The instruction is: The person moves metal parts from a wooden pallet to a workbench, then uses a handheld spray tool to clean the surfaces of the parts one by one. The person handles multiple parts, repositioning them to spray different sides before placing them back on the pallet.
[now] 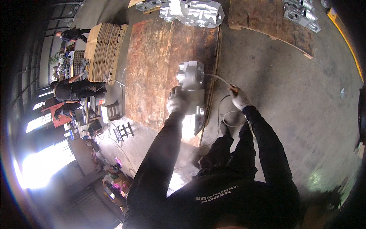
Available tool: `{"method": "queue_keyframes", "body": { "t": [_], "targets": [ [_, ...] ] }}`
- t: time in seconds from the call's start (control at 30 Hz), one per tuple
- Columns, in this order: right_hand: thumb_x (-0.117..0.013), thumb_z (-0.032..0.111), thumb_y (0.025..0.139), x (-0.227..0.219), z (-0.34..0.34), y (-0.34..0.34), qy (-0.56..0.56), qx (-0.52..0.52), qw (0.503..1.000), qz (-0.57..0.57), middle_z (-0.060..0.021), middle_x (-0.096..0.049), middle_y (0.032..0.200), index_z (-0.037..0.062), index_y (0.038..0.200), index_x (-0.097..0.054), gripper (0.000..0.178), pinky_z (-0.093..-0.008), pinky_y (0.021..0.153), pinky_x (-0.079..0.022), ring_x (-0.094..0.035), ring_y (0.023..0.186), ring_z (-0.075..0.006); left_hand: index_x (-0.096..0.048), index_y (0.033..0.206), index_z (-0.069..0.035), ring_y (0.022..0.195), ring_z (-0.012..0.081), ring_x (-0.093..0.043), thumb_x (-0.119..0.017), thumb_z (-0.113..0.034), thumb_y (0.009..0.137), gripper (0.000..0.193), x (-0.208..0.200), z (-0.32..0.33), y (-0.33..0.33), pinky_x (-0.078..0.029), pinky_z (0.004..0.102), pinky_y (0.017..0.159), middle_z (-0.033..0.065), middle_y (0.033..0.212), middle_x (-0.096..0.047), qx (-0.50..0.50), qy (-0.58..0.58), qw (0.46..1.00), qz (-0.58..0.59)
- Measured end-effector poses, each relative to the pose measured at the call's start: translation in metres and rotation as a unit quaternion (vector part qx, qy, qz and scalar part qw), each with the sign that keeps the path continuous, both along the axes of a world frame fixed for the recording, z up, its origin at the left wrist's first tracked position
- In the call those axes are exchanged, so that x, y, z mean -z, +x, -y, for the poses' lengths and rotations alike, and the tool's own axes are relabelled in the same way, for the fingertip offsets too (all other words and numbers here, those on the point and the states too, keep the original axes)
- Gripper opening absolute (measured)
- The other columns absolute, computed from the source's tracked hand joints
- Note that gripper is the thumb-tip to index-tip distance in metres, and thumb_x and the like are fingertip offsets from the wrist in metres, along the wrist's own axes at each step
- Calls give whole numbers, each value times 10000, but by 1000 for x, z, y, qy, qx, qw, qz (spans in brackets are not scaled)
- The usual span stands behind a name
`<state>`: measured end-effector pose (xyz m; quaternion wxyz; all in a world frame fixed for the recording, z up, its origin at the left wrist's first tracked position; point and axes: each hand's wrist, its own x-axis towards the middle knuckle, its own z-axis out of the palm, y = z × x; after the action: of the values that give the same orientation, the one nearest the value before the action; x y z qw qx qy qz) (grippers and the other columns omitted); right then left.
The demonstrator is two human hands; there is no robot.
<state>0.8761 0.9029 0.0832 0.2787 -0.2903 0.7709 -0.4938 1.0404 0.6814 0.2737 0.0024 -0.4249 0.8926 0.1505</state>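
On the wooden board (146,72) lies a silver-grey metal casting (190,76), long and blocky, with a round end. My left hand (177,103), in a pale work glove, is closed against the casting's left side; its fingers are partly blurred. Off the board's right edge, my right hand (239,99), also gloved, is closed round a thin pale hose (218,77). From that hand the hose bends leftward to the casting's right side, where its end is hard to make out. Slack hose loops (230,123) hang below, close to my legs.
More castings (194,13) stand beyond the board's far edge. A second wooden board (270,21) lies at far right, bearing other castings (301,15). Left of the board are stacked cardboard sheets (102,51), a black stool (125,131) and several people, one in dark clothes (74,91).
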Motion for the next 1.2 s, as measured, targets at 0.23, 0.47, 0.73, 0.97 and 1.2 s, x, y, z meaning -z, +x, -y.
{"method": "queue_keyframes", "body": {
  "t": [0.23,0.47,0.73,0.97,1.2],
  "targets": [
    [-599,354,934,-54,3,6,152,-6,988,-15,-187,-689,988,87,1123,-622,328,-442,728,-536,-671,917,-367,-585,1151,-120,973,357,-638,-558,-372,924,341,19,5,23,-520,448,801,154,1141,-615,6,-38,997,-71],
    [-520,262,971,-14,31,9,-47,-9,998,-39,-197,-622,1173,51,1201,-592,321,-430,869,-503,-608,1074,-359,-507,1285,-103,1030,334,-595,-609,-308,851,490,21,9,32,-470,441,941,135,1110,-596,-48,16,999,-15],
    [-551,500,941,4,26,31,107,12,926,362,-8,-526,686,149,1200,-536,437,-268,291,-323,-420,348,-110,-454,1380,-91,1197,369,-507,-654,-519,779,765,-20,6,21,-425,433,1030,162,1372,-464,-29,28,997,62],
    [-535,463,968,8,-6,-8,125,28,940,318,-24,-552,744,133,1243,-512,431,-305,399,-420,-475,436,-124,-537,1283,-100,1222,366,-509,-556,-350,914,446,-18,-10,27,-491,456,922,145,1348,-484,-55,82,995,-6],
    [-471,415,1015,-36,-74,-38,162,-141,970,112,-12,-545,786,90,1269,-503,414,-296,613,-525,-577,613,-123,-509,1335,-126,1239,374,-491,-647,-232,812,551,-7,-9,37,-453,454,998,147,1388,-451,-104,126,985,-56]
  ]
}}
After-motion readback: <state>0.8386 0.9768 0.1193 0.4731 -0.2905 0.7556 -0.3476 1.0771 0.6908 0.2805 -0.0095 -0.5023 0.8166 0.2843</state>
